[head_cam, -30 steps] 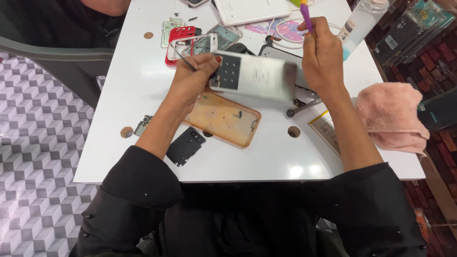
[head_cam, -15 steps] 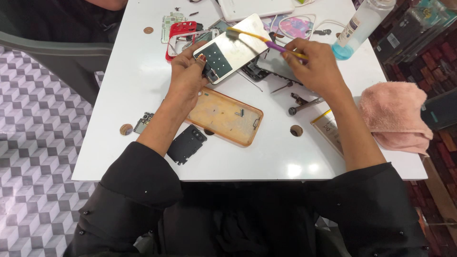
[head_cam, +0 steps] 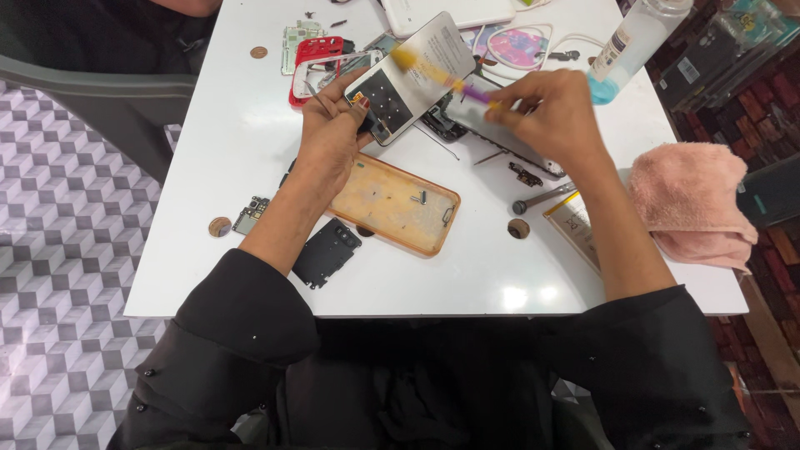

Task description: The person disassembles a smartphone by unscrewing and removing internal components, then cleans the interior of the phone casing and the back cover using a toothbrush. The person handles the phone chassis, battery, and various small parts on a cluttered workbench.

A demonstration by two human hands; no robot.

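Observation:
My left hand (head_cam: 329,137) grips the lower corner of a silver phone back panel (head_cam: 412,75) and holds it tilted above the white table (head_cam: 225,167). My right hand (head_cam: 550,117) holds a small brush (head_cam: 437,75) with a purple and yellow handle; its blurred tip lies over the panel's shiny face. An orange phone case (head_cam: 396,204) lies face up just under my left wrist. A dark flat phone part (head_cam: 327,252) lies beside my left forearm.
A red phone frame (head_cam: 312,62) and circuit boards lie at the table's far side. A clear bottle with blue liquid (head_cam: 629,46) stands at the far right. A pink cloth (head_cam: 692,204) and a flat battery (head_cam: 575,229) are at the right edge. A screwdriver (head_cam: 542,198) lies near my right forearm.
My left hand has turned the panel from flat to tilted. My right hand has brought the brush down from above onto the panel's face and is sweeping it.

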